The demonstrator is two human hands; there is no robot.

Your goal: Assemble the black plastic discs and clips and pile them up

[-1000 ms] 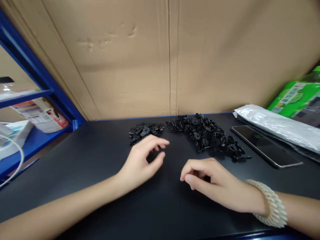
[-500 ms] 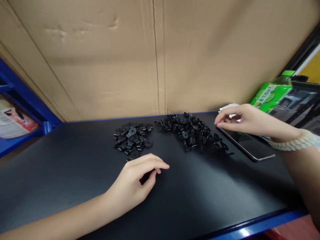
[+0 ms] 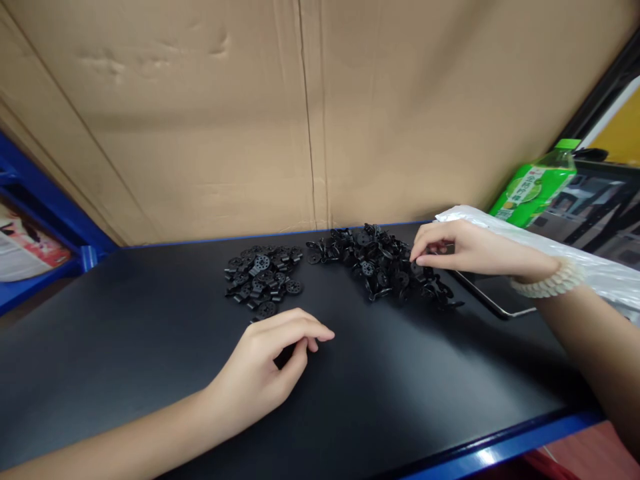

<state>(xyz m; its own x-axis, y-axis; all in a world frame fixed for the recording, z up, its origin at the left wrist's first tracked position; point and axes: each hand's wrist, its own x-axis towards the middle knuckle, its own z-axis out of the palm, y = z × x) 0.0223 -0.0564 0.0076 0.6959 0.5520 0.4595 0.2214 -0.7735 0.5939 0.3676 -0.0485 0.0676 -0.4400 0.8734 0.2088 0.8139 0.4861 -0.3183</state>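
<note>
My left hand point(image 3: 270, 360) rests on the black tabletop point(image 3: 150, 347), index finger stretched out and thumb below it, with nothing visible in it. Just beyond its knuckles lies a loose pile of small black plastic parts point(image 3: 263, 263) with round, perforated discs. My right hand point(image 3: 450, 248), wearing a pale braided band at the wrist, hovers at the right edge of a second, larger pile of black clip-like parts point(image 3: 375, 257). Its fingers are loosely curled, with the thumb and index tips near each other. I see no part between them.
Behind my right wrist are a dark phone-like slab point(image 3: 493, 293), clear plastic wrapping point(image 3: 590, 267) and a green-labelled bottle point(image 3: 535, 187). A cardboard wall point(image 3: 200, 133) stands along the table's back edge. Blue frame bars point(image 3: 45, 200) rise on the left.
My right hand has moved left from beside the phone-like slab to the edge of the larger pile, uncovering the plastic wrapping. My left hand keeps its place and pose.
</note>
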